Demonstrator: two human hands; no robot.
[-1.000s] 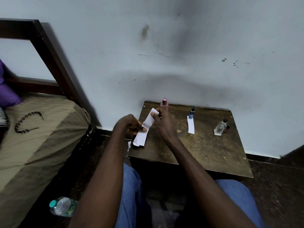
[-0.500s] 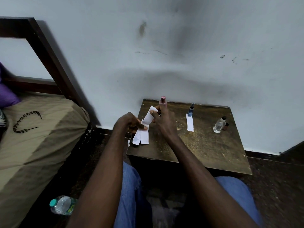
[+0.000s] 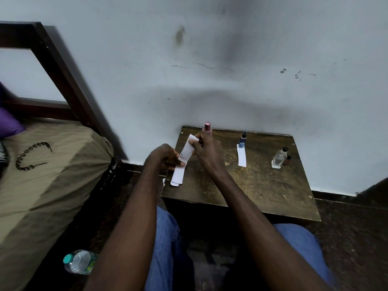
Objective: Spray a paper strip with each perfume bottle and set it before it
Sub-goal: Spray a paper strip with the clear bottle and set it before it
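Paper strip [image 3: 187,151] is pinched at its top by the right hand [image 3: 204,151], lower end by the left hand [image 3: 165,157]; long axis tilted toward the pink bottle [image 3: 207,128], just behind the right grip on the bench [image 3: 262,185].

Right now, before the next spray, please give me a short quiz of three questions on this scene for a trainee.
1. True or false: a paper strip already lies before the blue bottle.
2. Which bottle stands just behind the right hand? A pink B blue C clear
3. Fill in: the left hand and the right hand hold a ____ between them.

Key: 1 true. 2 A, the pink bottle. 3 strip. The clear bottle has no strip before it.
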